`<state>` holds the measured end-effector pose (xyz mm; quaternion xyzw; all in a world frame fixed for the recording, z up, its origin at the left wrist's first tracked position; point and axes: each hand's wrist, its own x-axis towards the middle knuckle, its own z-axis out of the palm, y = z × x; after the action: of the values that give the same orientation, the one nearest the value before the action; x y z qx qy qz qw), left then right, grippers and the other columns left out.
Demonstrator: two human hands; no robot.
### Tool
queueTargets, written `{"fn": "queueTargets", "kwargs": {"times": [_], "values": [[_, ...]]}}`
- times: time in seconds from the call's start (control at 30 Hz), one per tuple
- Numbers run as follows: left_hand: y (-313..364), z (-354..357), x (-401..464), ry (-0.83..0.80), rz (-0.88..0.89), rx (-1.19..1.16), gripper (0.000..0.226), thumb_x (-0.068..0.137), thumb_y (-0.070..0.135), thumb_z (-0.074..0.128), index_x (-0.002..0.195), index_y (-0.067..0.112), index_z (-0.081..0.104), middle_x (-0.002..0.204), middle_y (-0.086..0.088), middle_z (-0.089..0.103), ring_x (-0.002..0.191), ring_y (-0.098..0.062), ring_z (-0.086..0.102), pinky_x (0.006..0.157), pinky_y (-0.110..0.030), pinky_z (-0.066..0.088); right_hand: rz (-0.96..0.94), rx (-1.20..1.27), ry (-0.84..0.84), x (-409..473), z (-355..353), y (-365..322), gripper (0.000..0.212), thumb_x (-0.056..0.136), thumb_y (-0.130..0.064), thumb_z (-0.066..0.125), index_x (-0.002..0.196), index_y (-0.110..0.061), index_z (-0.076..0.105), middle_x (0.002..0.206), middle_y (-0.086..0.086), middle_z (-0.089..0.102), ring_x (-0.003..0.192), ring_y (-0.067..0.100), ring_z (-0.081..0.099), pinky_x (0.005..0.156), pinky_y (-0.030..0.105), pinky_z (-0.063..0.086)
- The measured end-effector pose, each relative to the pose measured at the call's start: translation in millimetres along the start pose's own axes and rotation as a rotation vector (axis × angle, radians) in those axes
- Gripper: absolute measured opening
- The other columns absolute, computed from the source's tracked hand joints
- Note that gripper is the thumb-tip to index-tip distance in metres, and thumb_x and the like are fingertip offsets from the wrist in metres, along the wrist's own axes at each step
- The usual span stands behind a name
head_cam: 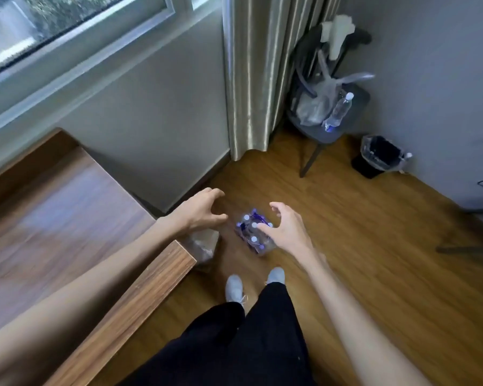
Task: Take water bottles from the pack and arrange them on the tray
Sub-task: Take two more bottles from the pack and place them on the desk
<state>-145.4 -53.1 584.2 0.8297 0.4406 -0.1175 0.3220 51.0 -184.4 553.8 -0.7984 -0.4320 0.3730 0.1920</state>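
A shrink-wrapped pack of water bottles (251,232) with white caps and blue labels stands on the wooden floor in front of my feet. My left hand (200,208) hovers to the left of the pack, fingers spread and curled, holding nothing. My right hand (286,227) reaches over the right side of the pack, fingers apart, covering part of it; whether it touches the wrap I cannot tell. No tray is in view.
A wooden table (67,224) fills the left, its corner near my left arm. A crumpled plastic bag (204,245) lies beside the table. A grey chair (329,126) with bags and a single bottle (339,110) stands by the curtain. A black bin (379,157) sits at the wall.
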Motion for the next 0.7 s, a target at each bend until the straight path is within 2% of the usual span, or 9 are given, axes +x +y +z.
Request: {"fn": "queueTargets", "kwargs": {"times": [0.2,0.37,0.57,0.7], "values": [[13.1,18.9,77.5,-0.058,-0.110,-0.043,0.067,0.085,0.039,0.069,0.141,0.010,0.047,0.137,-0.012,0.053,0.128,-0.027,0.052,0.106,-0.043,0.044,0.060,-0.001,-0.083,71.4,-17.7,44.6,0.067,0.083,-0.036,0.077,0.141,-0.015,0.051,0.136,0.005,0.059,0.123,0.020,0.055,0.099,0.032,0.044],[14.8,62.9,139.7,-0.088,-0.236,-0.121,0.067,0.085,0.040,0.069,0.140,0.007,0.047,0.138,-0.016,0.054,0.125,-0.030,0.053,0.104,-0.042,0.045,0.081,-0.010,-0.177,130.0,-7.2,92.2,0.064,0.081,-0.033,0.079,0.137,-0.013,0.055,0.133,0.004,0.061,0.120,0.021,0.057,0.097,0.029,0.043],[-2.5,147.3,199.8,-0.211,-0.424,-0.258,0.054,0.090,0.036,0.064,0.129,0.002,0.053,0.129,-0.018,0.060,0.115,-0.033,0.059,0.093,-0.039,0.051,0.192,0.034,-0.295,189.8,52.3,164.2,0.065,0.080,-0.035,0.080,0.135,-0.009,0.057,0.131,0.007,0.064,0.118,0.024,0.061,0.102,0.040,0.049],[-19.3,211.7,235.7,-0.236,-0.465,-0.321,0.038,0.092,0.030,0.064,0.120,0.006,0.058,0.121,-0.013,0.065,0.106,-0.028,0.061,0.081,-0.031,0.046,0.280,0.023,-0.377,225.2,103.7,220.3,0.064,0.081,-0.035,0.081,0.134,-0.009,0.057,0.130,0.006,0.064,0.120,0.023,0.060,0.104,0.041,0.048]]}}
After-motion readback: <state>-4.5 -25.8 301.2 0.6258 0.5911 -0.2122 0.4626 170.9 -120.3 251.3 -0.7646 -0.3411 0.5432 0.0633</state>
